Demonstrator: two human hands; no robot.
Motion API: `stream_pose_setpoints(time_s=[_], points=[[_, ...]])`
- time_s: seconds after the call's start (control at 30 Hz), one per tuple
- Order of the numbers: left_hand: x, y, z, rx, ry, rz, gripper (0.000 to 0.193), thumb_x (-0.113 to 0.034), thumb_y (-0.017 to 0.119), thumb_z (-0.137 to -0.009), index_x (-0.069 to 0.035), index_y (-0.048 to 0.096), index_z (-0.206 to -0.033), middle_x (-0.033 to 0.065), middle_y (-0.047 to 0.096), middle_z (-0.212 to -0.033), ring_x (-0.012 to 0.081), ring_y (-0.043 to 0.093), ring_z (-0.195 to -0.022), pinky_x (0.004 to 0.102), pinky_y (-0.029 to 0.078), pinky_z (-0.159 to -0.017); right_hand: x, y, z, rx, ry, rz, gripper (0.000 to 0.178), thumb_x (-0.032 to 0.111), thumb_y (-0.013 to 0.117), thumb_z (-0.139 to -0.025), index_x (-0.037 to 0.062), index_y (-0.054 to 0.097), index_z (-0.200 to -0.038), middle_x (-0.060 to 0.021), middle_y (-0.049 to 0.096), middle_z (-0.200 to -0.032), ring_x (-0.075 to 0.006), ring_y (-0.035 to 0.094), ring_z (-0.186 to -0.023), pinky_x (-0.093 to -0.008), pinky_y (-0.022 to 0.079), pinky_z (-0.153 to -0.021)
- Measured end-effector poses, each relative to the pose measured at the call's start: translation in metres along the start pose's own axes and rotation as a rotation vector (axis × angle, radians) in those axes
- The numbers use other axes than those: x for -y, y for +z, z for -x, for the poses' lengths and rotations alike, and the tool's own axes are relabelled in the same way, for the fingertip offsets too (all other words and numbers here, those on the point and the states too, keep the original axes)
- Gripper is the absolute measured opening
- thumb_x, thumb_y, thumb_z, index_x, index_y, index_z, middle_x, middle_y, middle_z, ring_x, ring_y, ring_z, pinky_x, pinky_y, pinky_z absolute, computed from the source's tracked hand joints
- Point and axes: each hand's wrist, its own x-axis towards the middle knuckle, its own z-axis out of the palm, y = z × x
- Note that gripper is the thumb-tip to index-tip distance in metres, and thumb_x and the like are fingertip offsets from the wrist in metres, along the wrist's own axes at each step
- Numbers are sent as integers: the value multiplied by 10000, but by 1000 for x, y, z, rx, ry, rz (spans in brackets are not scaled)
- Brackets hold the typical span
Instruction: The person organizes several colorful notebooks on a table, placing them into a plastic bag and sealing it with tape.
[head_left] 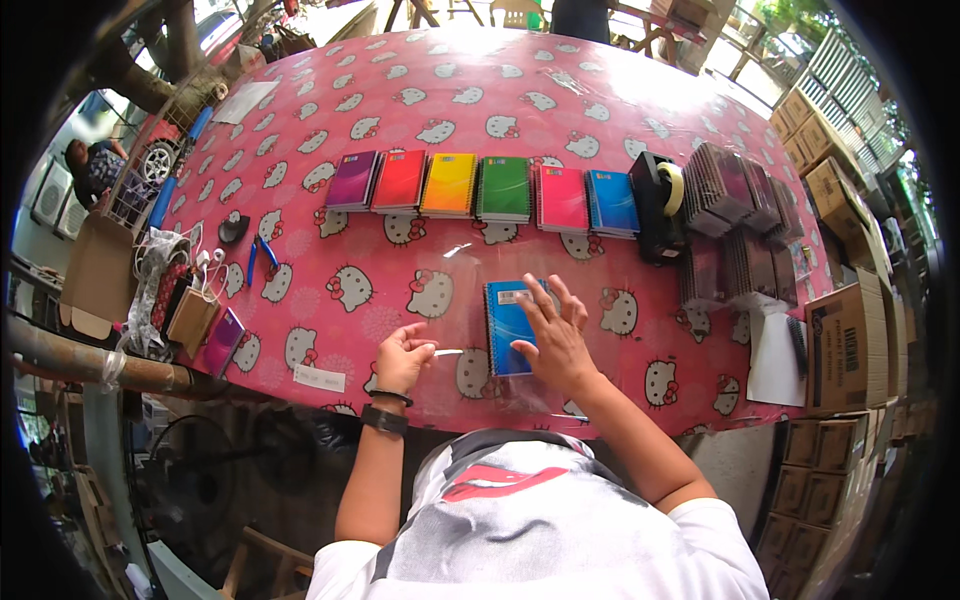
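Note:
A blue spiral notebook [510,335] lies in front of me, its coils on the left and a small white label near its top. It rests on what looks like clear plastic film [450,290]. My right hand [556,335] is over the notebook's right side, fingers spread, seemingly touching the cover. Left of the notebook, my left hand [403,357] has its fingers pinched on a thin white strip [449,352] that points toward the notebook. Beyond them stands a row of notebook stacks: purple [352,180], red [398,180], yellow [449,184], green [503,188], pink [562,197] and blue [612,202].
A black tape dispenser [658,210] stands right of the row, beside piled plastic-wrapped notebooks [725,190]. Blue-handled pliers [262,256], a purple notebook [224,342] and a white paper slip [319,378] lie left on the pink patterned tablecloth [385,290]. Cardboard boxes [848,345] line the right.

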Motion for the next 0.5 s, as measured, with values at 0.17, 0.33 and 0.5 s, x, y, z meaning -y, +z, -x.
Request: stream_pose_setpoints(time_s=[0.17, 0.33, 0.5], points=[[-30, 49, 17, 51, 227, 29, 475, -3, 672, -766, 23, 471, -1195, 97, 666, -827, 119, 629, -676, 218, 493, -577, -12, 7, -10, 14, -35, -510, 304, 267, 660, -778, 16, 648, -949, -101, 595, -1030, -285, 515, -1018, -352, 425, -853], [-42, 95, 26, -69, 334, -260, 454, -21, 729, -716, -29, 498, -1106, 63, 663, -746, 98, 616, -654, 227, 484, -572, -2, -7, -36, 69, 316, -650, 346, 323, 670, -781, -17, 660, -721, -151, 620, -823, -290, 575, -861, -377, 450, -757], [-24, 95, 6, -93, 373, -170, 477, -42, 784, -677, -48, 468, -1034, 7, 587, -658, 73, 554, -598, 219, 450, -540, -6, 4, -41, 60, 369, -729, 358, 326, 695, -745, -28, 651, -726, -143, 626, -703, -215, 603, -653, -344, 467, -624]])
